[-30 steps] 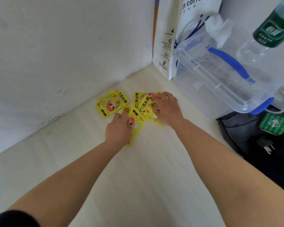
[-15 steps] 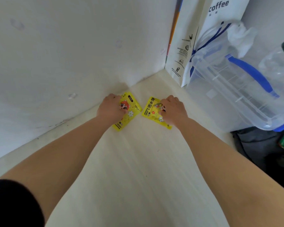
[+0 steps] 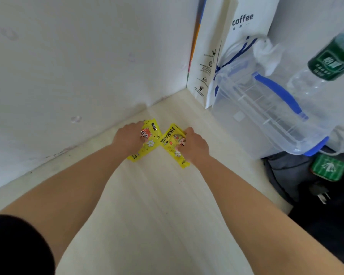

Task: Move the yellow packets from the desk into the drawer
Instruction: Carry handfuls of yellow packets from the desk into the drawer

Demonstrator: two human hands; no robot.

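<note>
Two bunches of yellow packets with cartoon prints lie on the pale wooden desk (image 3: 157, 205) near the wall corner. My left hand (image 3: 128, 138) grips the left bunch of yellow packets (image 3: 150, 142), fingers curled over its upper part. My right hand (image 3: 193, 145) grips the right bunch of yellow packets (image 3: 170, 141) the same way. The two bunches meet at their inner edges. No drawer is in view.
A white coffee paper bag (image 3: 216, 56) leans in the back corner. A clear plastic box with blue handle (image 3: 266, 116) stands at the right, with a green-labelled bottle (image 3: 326, 62) above it. A dark bag (image 3: 296, 175) and green tin (image 3: 329, 167) lie at the far right.
The spread packets were gathered into two bunches, one under each hand. Both hands have since closed around their bunches and drawn them together.
</note>
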